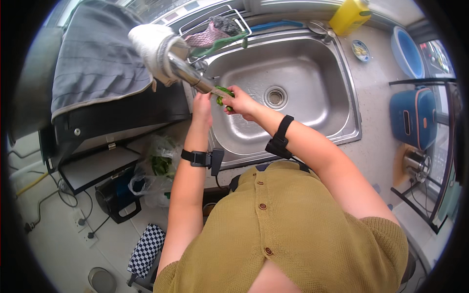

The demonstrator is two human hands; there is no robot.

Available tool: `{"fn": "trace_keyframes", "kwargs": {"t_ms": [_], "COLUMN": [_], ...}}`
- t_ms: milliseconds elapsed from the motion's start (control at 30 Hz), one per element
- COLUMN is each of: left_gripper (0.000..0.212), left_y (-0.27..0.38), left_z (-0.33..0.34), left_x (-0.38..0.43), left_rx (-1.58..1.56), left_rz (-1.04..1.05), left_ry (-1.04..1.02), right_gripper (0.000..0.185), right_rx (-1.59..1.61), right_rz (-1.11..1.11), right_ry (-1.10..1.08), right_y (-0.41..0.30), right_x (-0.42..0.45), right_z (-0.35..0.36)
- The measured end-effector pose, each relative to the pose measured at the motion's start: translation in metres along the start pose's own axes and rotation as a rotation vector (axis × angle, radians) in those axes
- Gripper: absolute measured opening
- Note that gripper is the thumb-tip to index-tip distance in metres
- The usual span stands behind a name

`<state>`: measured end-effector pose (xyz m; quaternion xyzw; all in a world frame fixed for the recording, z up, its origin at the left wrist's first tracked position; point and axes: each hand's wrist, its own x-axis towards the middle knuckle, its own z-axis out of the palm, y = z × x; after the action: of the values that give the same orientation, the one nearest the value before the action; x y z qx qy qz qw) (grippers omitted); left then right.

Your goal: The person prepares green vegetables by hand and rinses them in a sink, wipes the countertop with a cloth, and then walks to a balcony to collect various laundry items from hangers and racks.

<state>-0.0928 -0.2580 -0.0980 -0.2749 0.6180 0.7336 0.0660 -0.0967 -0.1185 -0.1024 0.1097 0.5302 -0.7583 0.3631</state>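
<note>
Green vegetables (229,108), perhaps peppers, are in my right hand (242,103) over the left side of a stainless steel sink (307,121). The fingers curl around them beneath the end of a metal faucet (200,83). What looks like a stream of water falls from the spout onto them. Beside the spout, on its near left, is my left hand (202,107). The faucet covers its fingers, so whether it also grips the vegetables is hidden. A white cloth (152,47) is wrapped around the upper faucet.
Left of the sink stands a black appliance under a grey cloth cover (99,62). A wire rack (243,22) holds cleaning cloths behind the sink. At right are a yellow bottle (348,18), small dish (361,50), blue basin (407,53) and blue appliance (414,117). A plastic bag (155,183) holds greens.
</note>
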Motion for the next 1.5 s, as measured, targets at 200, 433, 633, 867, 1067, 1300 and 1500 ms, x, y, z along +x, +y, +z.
{"fn": "trace_keyframes", "kwargs": {"t_ms": [200, 433, 633, 867, 1067, 1300, 1500], "left_gripper": [0.022, 0.029, 0.037, 0.034, 0.034, 0.029, 0.035], "left_y": [0.017, 0.056, 0.015, -0.035, -0.032, -0.041, -0.094], "left_z": [-0.029, 0.017, 0.026, 0.038, 0.066, 0.074, 0.089], "left_x": [0.063, 0.041, 0.002, -0.052, -0.075, -0.045, -0.021], "left_rx": [0.180, 0.294, 0.561, 0.917, 0.925, 0.964, 0.726], "left_rz": [-0.005, -0.125, -0.089, 0.055, -0.124, -0.095, -0.204], "left_ry": [-0.175, -0.176, -0.215, -0.382, -0.518, -0.647, -0.627], "right_gripper": [0.031, 0.024, 0.021, 0.018, 0.020, 0.019, 0.024], "right_rx": [-1.014, -0.031, -0.776, -1.222, -1.111, -0.250, 0.827], "right_rz": [-0.423, -0.323, -0.093, -0.194, -0.428, -0.676, -0.772], "right_ry": [0.085, -0.003, 0.434, 0.518, 0.667, 0.817, 0.814], "right_y": [0.019, -0.086, -0.039, 0.002, -0.017, 0.014, 0.099], "right_x": [-0.009, -0.097, -0.104, -0.104, -0.121, -0.228, -0.405], "right_z": [-0.066, -0.138, -0.228, -0.230, -0.206, -0.209, -0.224]}}
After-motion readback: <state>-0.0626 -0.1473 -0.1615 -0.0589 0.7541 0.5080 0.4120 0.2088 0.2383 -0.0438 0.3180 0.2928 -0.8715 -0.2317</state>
